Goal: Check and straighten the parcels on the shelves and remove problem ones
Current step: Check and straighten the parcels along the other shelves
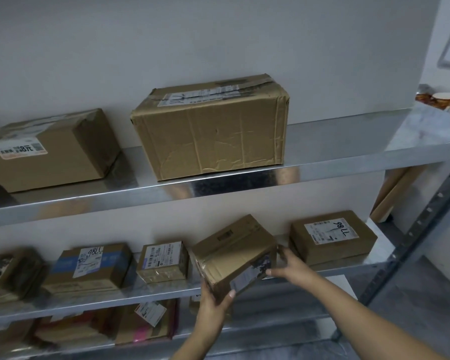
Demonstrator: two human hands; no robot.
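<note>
A taped brown cardboard parcel (234, 253) sits tilted at the front of the middle shelf (166, 291), one corner over the edge. My left hand (213, 300) grips its lower front corner from below, thumb on the label. My right hand (289, 266) holds its right end, fingers behind the box. To the right lies a flat parcel marked 7786 (333, 236). To the left stand a small labelled box (163, 261) and a blue-striped box (89, 268).
The upper shelf (335, 162) carries a large creased box (211, 126) and a smaller box (50, 149). A dark-labelled box (8, 274) sits at far left of the middle shelf. The bottom shelf holds flat parcels (143, 320). A metal upright (416, 224) stands at right.
</note>
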